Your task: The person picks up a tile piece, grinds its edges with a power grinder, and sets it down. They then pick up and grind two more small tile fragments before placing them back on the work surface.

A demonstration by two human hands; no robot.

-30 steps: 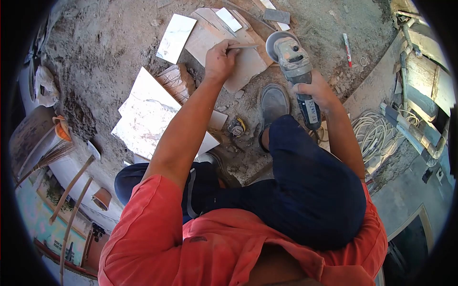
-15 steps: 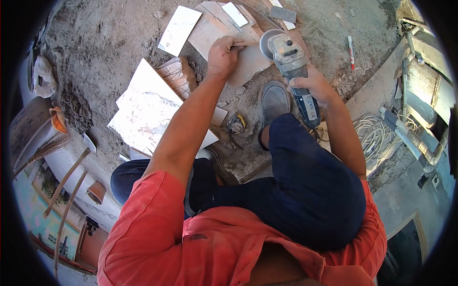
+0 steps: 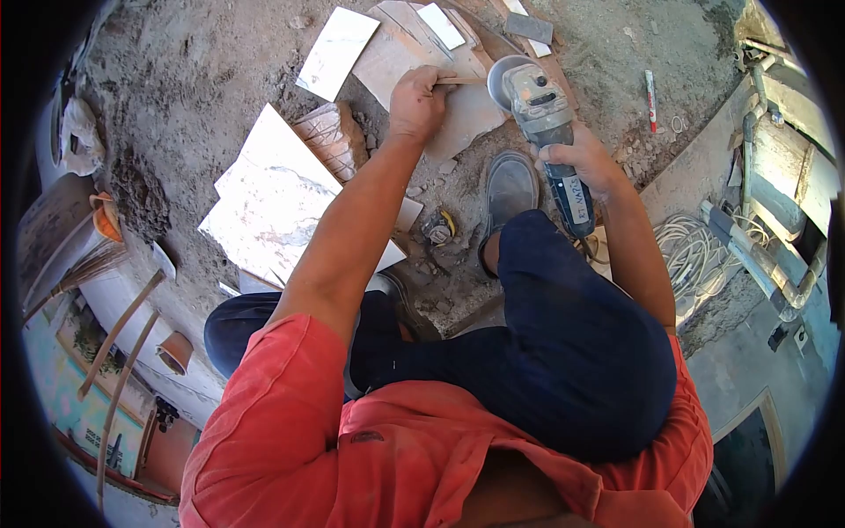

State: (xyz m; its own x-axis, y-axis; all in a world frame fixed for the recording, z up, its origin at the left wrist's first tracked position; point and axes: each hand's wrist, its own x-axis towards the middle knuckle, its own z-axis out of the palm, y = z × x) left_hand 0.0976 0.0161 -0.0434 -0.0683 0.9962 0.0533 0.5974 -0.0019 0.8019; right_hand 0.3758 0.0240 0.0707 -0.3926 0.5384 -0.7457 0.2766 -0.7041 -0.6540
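My right hand (image 3: 584, 160) is wrapped round the dark body of an angle grinder (image 3: 547, 110), its disc (image 3: 508, 81) facing left. Between the fingers of my left hand (image 3: 417, 107) is a thin, narrow tile strip (image 3: 461, 81), held edge-up so that its far end reaches the disc's rim. Beneath the strip lies a dusty, flat stone slab (image 3: 471, 123). A white tile piece (image 3: 339, 55) rests at the slab's left, and a smaller white offcut (image 3: 442, 26) lies on its far part.
Large marbled white tiles (image 3: 264, 198) lean by a broken block (image 3: 333, 139) at left. A tape measure (image 3: 439, 227) lies near my shoe (image 3: 511, 189). Right of the grinder are a red-and-white marker (image 3: 650, 101) and coiled cable (image 3: 691, 255). A grey block (image 3: 529, 28) sits at the back.
The view has shifted slightly, so the ground things sit a little differently in it. Both hands keep their grip, and the strip stays up against the grinder's disc.
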